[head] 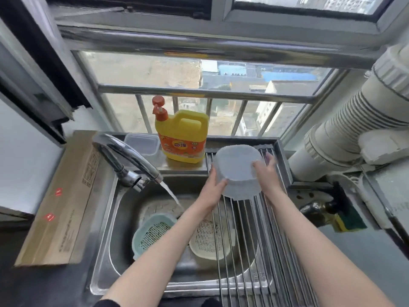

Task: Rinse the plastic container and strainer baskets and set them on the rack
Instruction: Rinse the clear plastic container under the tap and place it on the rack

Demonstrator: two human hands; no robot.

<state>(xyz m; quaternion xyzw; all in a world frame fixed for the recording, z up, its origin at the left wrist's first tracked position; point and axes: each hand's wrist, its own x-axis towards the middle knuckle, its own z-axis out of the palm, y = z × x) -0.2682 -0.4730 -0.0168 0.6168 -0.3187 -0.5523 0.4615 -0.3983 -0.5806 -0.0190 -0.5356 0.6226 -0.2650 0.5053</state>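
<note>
Both my hands hold a translucent white plastic container (238, 169) upside down, its rim touching the far end of the metal roll-up rack (254, 229) over the sink's right side. My left hand (213, 187) grips its left edge and my right hand (266, 171) its right edge. In the steel sink (106, 240) lie a pale green strainer basket (152, 233) and a cream strainer basket (208, 240), the cream one partly under the rack bars. Water runs from the chrome faucet (128, 160) into the basin.
A yellow detergent bottle (182, 136) and a clear lidded box (142, 144) stand on the ledge behind the sink. A long cardboard box (64, 200) lies on the left counter. A sponge (347, 220) and dark bottle rest at right, below large white pipes (354, 129).
</note>
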